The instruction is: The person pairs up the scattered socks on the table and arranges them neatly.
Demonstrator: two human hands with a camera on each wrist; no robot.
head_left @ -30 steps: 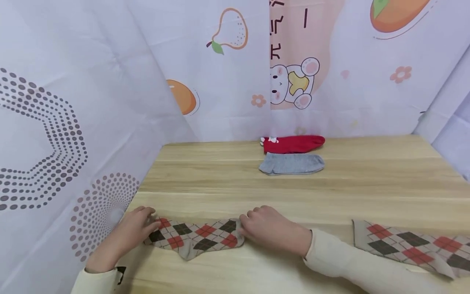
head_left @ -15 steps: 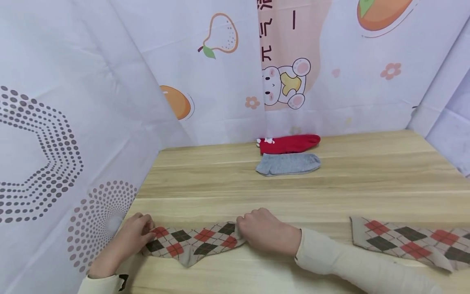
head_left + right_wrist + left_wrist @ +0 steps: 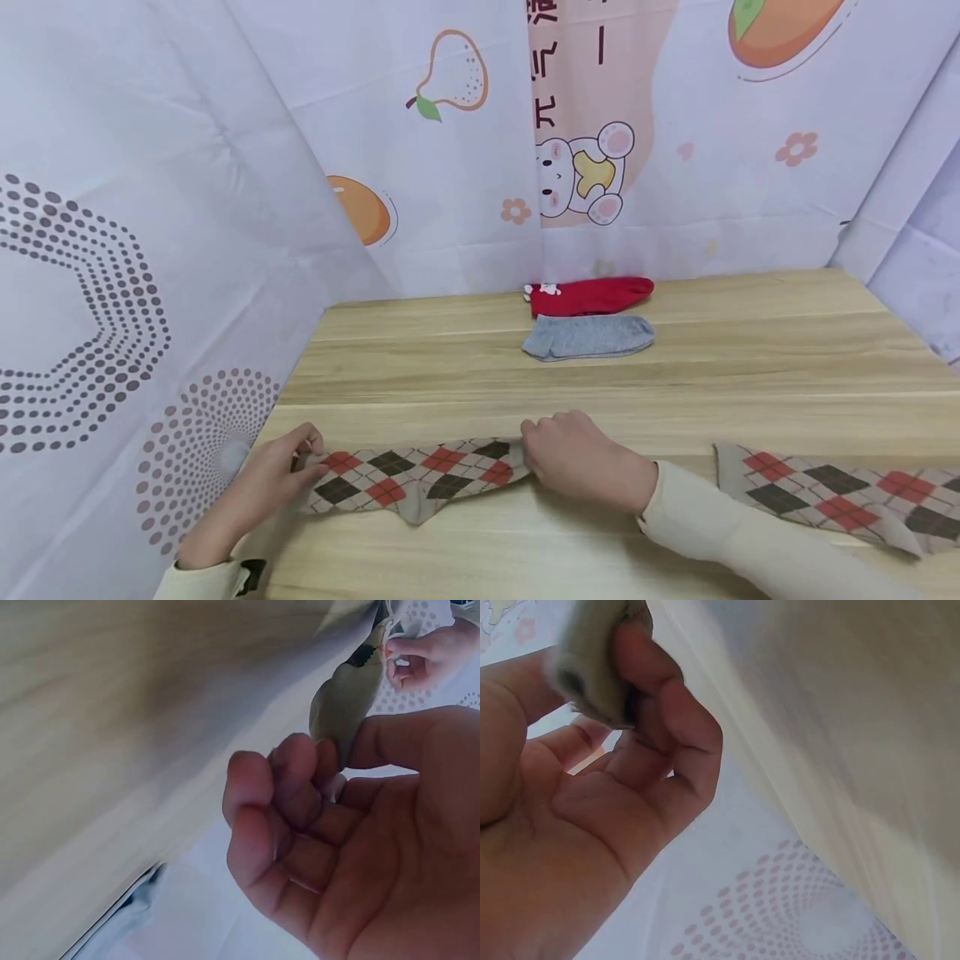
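An argyle sock [image 3: 416, 479] in beige, red and dark green stretches sideways between both hands, its heel hanging toward the near edge. My left hand [image 3: 281, 471] pinches its left end; in the left wrist view the beige cloth [image 3: 592, 667] sits between thumb and curled fingers. At the other end, my right hand [image 3: 581, 458] grips the sock's plain beige tip. The right wrist view has that tip [image 3: 345, 705] between thumb and forefinger, the other fingers curled. A matching argyle sock [image 3: 832, 492] lies flat to the right, partly cut off by the frame.
Toward the back of the wooden table [image 3: 420, 375] lie a red sock [image 3: 592, 296] and a grey sock [image 3: 592, 336], side by side. Printed white cloth [image 3: 450, 200] hangs behind the table and along its left side.
The held sock has shifted right and looks raised and more taut. My right hand has moved right with its end, while the left hand now pinches the other end. The other socks stay put.
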